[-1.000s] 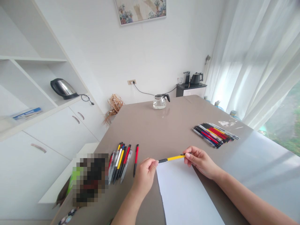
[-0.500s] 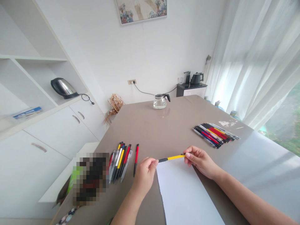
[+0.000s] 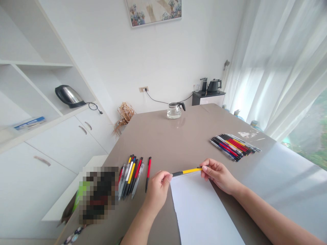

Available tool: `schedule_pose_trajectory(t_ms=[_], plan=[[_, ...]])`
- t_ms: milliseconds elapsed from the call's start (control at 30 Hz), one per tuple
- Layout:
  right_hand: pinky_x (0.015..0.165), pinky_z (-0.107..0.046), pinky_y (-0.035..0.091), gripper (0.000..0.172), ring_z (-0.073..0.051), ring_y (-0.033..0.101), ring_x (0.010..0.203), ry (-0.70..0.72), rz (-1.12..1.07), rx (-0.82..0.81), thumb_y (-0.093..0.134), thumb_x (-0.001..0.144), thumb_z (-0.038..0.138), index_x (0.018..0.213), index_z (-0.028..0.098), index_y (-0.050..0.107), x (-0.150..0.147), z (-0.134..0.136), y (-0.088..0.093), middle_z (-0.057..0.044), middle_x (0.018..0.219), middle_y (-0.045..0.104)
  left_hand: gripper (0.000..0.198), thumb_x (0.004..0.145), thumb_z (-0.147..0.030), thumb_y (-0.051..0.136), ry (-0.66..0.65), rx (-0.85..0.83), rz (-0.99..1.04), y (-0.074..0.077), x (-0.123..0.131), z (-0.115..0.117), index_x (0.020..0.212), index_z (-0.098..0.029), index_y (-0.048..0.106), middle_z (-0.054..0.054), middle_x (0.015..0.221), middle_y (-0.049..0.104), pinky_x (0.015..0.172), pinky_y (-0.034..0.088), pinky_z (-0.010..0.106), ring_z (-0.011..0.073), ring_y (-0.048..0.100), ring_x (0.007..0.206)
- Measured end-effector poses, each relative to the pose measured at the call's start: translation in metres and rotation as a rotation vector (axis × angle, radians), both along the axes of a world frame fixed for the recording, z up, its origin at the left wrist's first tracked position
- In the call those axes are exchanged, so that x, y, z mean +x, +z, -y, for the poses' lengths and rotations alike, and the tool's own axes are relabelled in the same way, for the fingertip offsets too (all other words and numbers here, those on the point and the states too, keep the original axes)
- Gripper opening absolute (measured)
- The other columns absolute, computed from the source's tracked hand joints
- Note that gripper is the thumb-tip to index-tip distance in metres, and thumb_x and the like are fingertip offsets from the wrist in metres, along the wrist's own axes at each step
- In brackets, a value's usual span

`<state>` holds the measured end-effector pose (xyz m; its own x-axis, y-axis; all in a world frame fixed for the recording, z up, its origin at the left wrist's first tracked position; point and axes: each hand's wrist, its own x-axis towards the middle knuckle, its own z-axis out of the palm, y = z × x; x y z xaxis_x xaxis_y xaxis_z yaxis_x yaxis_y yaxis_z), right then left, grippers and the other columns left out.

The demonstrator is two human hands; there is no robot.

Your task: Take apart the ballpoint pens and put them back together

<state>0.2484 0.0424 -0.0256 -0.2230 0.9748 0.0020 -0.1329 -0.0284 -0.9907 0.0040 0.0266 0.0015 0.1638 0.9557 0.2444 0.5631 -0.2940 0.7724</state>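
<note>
A yellow pen (image 3: pixel 190 171) with black ends lies across the far edge of a white sheet of paper (image 3: pixel 201 207). My left hand (image 3: pixel 158 187) pinches its black left end between thumb and finger. At the other end, my right hand (image 3: pixel 217 175) is closed on the pen's black tip. Just left of my left hand is a single red and black pen (image 3: pixel 148 174). Beyond that lies a loose bunch of pens (image 3: pixel 131 175) in white, yellow, red and clear.
A larger row of pens (image 3: pixel 233 147) lies on the brown table (image 3: pixel 153 136) at the right. A glass pot (image 3: pixel 174 111) with a black handle stands near the far edge. A blurred-out dark object (image 3: pixel 99 197) sits at the left edge, beside a beaded strand (image 3: pixel 74 235).
</note>
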Motion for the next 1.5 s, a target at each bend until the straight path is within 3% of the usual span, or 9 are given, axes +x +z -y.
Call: schedule_pose_trajectory(t_ms=[233, 433, 700, 800, 933, 1067, 1200, 1500], plan=[[0.05, -0.025, 0.038, 0.026, -0.011, 0.049, 0.052, -0.012, 0.006, 0.0, 0.056, 0.072, 0.041, 0.082, 0.017, 0.054, 0.0, 0.0, -0.001, -0.002, 0.062, 0.058, 0.025, 0.076, -0.039, 0.049, -0.024, -0.12, 0.117, 0.0, 0.001, 0.001, 0.077, -0.016, 0.058, 0.002, 0.067, 0.059, 0.053, 0.041, 0.022, 0.0136, 0.053, 0.058], [0.05, -0.025, 0.037, 0.027, -0.011, 0.048, 0.052, -0.014, 0.003, -0.008, 0.057, 0.072, 0.042, 0.08, 0.017, 0.054, 0.0, -0.001, -0.001, -0.002, 0.061, 0.058, 0.025, 0.075, -0.038, 0.051, 0.015, -0.112, 0.212, 0.0, 0.0, -0.001, 0.077, -0.015, 0.059, 0.003, 0.068, 0.061, 0.059, 0.044, 0.024, 0.0148, 0.056, 0.063], [0.052, -0.025, 0.036, 0.026, -0.01, 0.048, 0.052, 0.059, 0.009, -0.027, 0.054, 0.075, 0.039, 0.088, 0.017, 0.053, 0.0, 0.002, 0.004, -0.003, 0.066, 0.06, 0.032, 0.07, -0.036, 0.059, 0.04, -0.318, 0.56, -0.003, -0.001, -0.003, 0.091, -0.012, 0.061, 0.008, 0.078, 0.065, 0.068, 0.047, 0.029, 0.0165, 0.06, 0.071], [0.054, -0.025, 0.037, 0.029, -0.01, 0.048, 0.054, 0.134, 0.078, -0.035, 0.053, 0.076, 0.039, 0.095, 0.017, 0.054, -0.001, 0.005, 0.009, -0.004, 0.07, 0.061, 0.03, 0.071, -0.034, 0.06, 0.034, -0.361, 0.685, -0.002, 0.0, -0.002, 0.091, -0.012, 0.059, 0.009, 0.08, 0.065, 0.069, 0.047, 0.03, 0.0182, 0.061, 0.077], [0.055, -0.026, 0.038, 0.027, -0.011, 0.047, 0.056, 0.175, 0.2, 0.001, 0.052, 0.076, 0.04, 0.089, 0.017, 0.057, -0.005, 0.009, 0.014, -0.003, 0.071, 0.06, 0.024, 0.073, -0.031, 0.058, 0.014, -0.387, 0.808, 0.0, 0.0, -0.002, 0.089, -0.013, 0.056, 0.009, 0.085, 0.064, 0.068, 0.046, 0.03, 0.0196, 0.061, 0.082], [0.058, -0.025, 0.038, 0.023, -0.013, 0.048, 0.064, 0.136, 0.369, 0.161, 0.053, 0.075, 0.038, 0.082, 0.018, 0.062, -0.009, 0.012, 0.018, -0.003, 0.074, 0.055, 0.018, 0.077, -0.03, 0.053, -0.057, -0.436, 0.92, 0.003, 0.0, -0.001, 0.088, -0.016, 0.051, 0.011, 0.097, 0.062, 0.067, 0.046, 0.028, 0.0195, 0.06, 0.086], [0.056, -0.024, 0.037, 0.022, -0.012, 0.046, 0.063, 0.095, 0.526, 0.304, 0.05, 0.078, 0.037, 0.082, 0.019, 0.063, -0.011, 0.014, 0.022, -0.003, 0.072, 0.051, 0.017, 0.079, -0.029, 0.051, -0.06, -0.415, 0.949, 0.004, 0.0, -0.001, 0.09, -0.017, 0.049, 0.01, 0.094, 0.062, 0.067, 0.045, 0.028, 0.0188, 0.06, 0.084], [0.056, -0.023, 0.036, 0.022, -0.011, 0.046, 0.062, 0.102, 0.66, 0.393, 0.046, 0.081, 0.033, 0.087, 0.019, 0.061, -0.013, 0.015, 0.021, -0.003, 0.072, 0.051, 0.021, 0.075, -0.024, 0.057, -0.05, -0.312, 0.854, 0.006, 0.002, 0.002, 0.094, -0.017, 0.055, 0.009, 0.094, 0.062, 0.069, 0.045, 0.029, 0.0193, 0.058, 0.085]])
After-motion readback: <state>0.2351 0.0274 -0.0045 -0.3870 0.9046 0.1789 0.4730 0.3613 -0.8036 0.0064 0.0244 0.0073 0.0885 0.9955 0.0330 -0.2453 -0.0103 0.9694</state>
